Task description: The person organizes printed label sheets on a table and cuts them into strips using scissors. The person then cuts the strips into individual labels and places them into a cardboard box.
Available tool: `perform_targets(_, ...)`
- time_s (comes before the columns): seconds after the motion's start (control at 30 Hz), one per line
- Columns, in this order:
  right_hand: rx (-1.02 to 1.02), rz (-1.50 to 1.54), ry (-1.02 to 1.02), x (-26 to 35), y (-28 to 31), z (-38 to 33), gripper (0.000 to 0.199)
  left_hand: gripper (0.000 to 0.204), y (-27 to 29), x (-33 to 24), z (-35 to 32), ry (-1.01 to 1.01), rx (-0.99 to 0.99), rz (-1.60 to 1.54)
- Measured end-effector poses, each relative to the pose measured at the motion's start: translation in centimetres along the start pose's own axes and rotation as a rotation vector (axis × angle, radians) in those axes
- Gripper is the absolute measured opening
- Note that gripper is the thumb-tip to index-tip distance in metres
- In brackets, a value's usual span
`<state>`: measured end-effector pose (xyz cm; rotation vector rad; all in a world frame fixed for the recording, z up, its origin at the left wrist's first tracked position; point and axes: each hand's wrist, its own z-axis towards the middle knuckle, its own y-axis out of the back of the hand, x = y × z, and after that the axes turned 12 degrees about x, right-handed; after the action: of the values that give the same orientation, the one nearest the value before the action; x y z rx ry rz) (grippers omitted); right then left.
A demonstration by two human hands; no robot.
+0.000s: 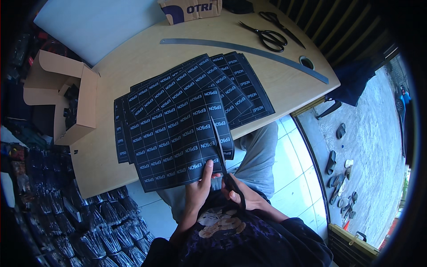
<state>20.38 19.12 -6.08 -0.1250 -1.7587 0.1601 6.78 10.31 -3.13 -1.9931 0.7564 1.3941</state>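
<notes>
My left hand [199,191] grips the near edge of a black sheet [171,138] printed with a grid of pale lettering, thumb on top. The sheet bulges slightly and hangs partly over the table edge above my lap. My right hand [249,196] is closed round the black handles of a pair of scissors [220,149]. Their blades lie along the sheet's right side, pointing away from me, with a narrow strip to the right of them. Beneath and behind lie several similar black sheets [255,91], loosely fanned on the wooden table [111,173].
A long metal ruler [240,47], black-handled scissors [269,39], another black-handled cutting tool [284,29] and a tape roll [306,62] lie at the far right. An open cardboard box [84,109] stands left; a printed carton [191,11] stands behind. Bundled dark packets [102,236] cover the lower-left floor.
</notes>
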Motion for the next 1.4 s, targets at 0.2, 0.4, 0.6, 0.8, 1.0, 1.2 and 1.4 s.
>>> perform_targets(0.2, -0.010, 0.008, 0.025, 0.4, 0.1, 0.5, 0.072, 0.019, 0.0, -0.3, -0.4, 0.027, 0.002, 0.055)
perform_targets(0.4, -0.043, 0.045, 0.041, 0.3, -0.4, 1.2, 0.077, 0.023, 0.1, -0.3, -0.3, 0.002, 0.001, 0.064)
perform_targets(0.6, -0.038, 0.083, 0.014, 1.3, -0.7, 1.4, 0.079, 0.023, 0.2, -0.2, -0.3, -0.038, -0.009, 0.062)
perform_targets(0.8, -0.056, 0.106, 0.037, 0.8, -0.8, 1.5, 0.066, 0.021, 0.4, 0.2, -0.3, -0.059, 0.035, 0.076)
perform_targets(1.0, -0.075, 0.104, 0.009, 1.0, -0.8, 1.5, 0.067, 0.021, 0.2, 0.4, -0.3, -0.081, 0.030, 0.059)
perform_targets(1.2, -0.098, 0.082, -0.017, 2.2, -0.7, 1.5, 0.061, 0.022, 0.4, 0.6, -0.4, -0.077, 0.039, 0.067)
perform_targets(1.4, -0.127, 0.077, -0.017, 1.5, -1.0, 1.7, 0.059, 0.020, 0.3, 0.8, -0.5, -0.089, 0.036, 0.062)
